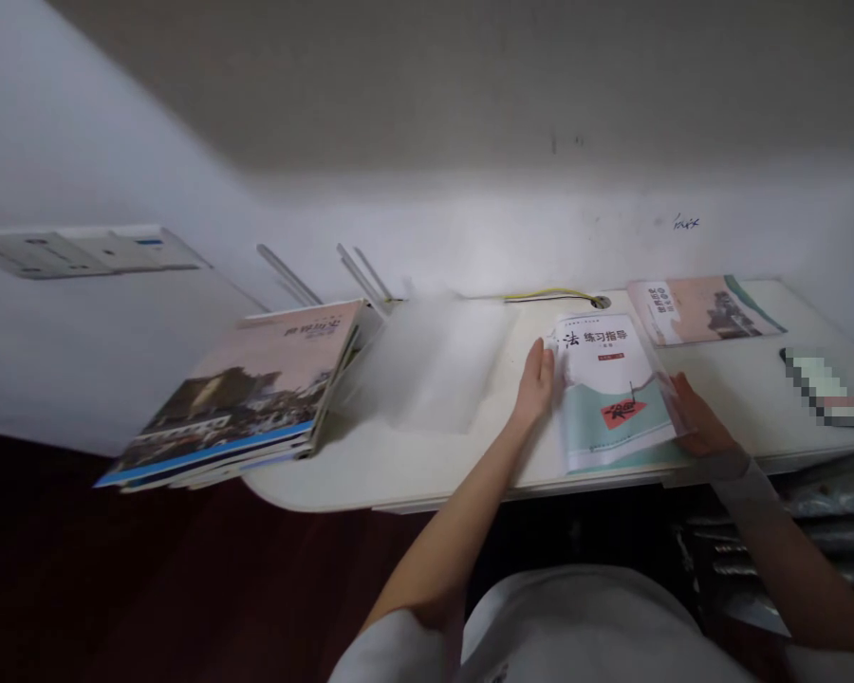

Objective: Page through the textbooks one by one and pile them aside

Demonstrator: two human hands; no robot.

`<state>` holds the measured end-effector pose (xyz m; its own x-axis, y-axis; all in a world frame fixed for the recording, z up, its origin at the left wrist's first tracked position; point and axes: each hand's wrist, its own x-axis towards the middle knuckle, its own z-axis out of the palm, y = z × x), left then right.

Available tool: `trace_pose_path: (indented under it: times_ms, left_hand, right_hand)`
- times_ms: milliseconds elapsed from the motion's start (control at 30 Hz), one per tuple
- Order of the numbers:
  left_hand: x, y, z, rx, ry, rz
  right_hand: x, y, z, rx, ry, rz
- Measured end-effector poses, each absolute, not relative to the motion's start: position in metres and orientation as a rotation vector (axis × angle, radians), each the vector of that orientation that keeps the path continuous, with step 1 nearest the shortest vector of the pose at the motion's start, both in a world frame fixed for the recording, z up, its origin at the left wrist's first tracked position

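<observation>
A workbook [604, 379] with a white and green cover and a red diamond lies in front of me, in what looks like a clear cover. My left hand [539, 379] is closed along its left edge, fingers pointing up. On the opposite edge, my right hand [704, 422] grips the lower right side, its fingers partly hidden by the book. Clear plastic sheets [434, 365], blurred, lie left of my left hand. Behind the workbook, to the right, rests a pink history booklet [708, 308].
A stack of books [249, 379] overhangs the left end of the white desk [370, 479]. Yellow and black wires [551, 292] enter a hole at the back. A phone [829, 389] lies at the right. Switch plates [85, 251] are on the left wall; plastic-wrapped items [826, 512] sit below right.
</observation>
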<state>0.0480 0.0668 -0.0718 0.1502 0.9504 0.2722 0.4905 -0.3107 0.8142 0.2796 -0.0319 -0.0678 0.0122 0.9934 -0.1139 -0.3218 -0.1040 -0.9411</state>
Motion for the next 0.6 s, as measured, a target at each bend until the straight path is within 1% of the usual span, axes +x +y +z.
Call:
trace_pose_path:
  times_ms: [100, 167, 300, 433, 533, 600]
  left_hand:
    - [0.051, 0.075, -0.088, 2.042, 1.421, 0.672]
    - [0.059, 0.073, -0.090, 2.180, 1.395, 0.528]
    - [0.073, 0.068, -0.087, 2.506, 1.495, 0.228]
    - [0.075, 0.073, -0.085, 2.529, 1.577, 0.147]
    - [0.074, 0.078, -0.081, 2.613, 1.526, 0.078]
    - [0.075, 0.078, -0.077, 2.648, 1.511, 0.022]
  right_hand:
    - [0.284, -0.027, -0.069, -1.085, -0.790, 1.512]
    - [0.290, -0.025, -0.069, -1.180, -0.771, 1.474]
    - [0.304, -0.025, -0.075, -1.337, -0.809, 1.317]
    - [0.312, -0.030, -0.084, -1.407, -0.858, 1.222]
    - [0.318, -0.034, -0.088, -1.469, -1.077, 1.212]
    - [0.324, -0.035, -0.090, -1.563, -1.261, 1.076]
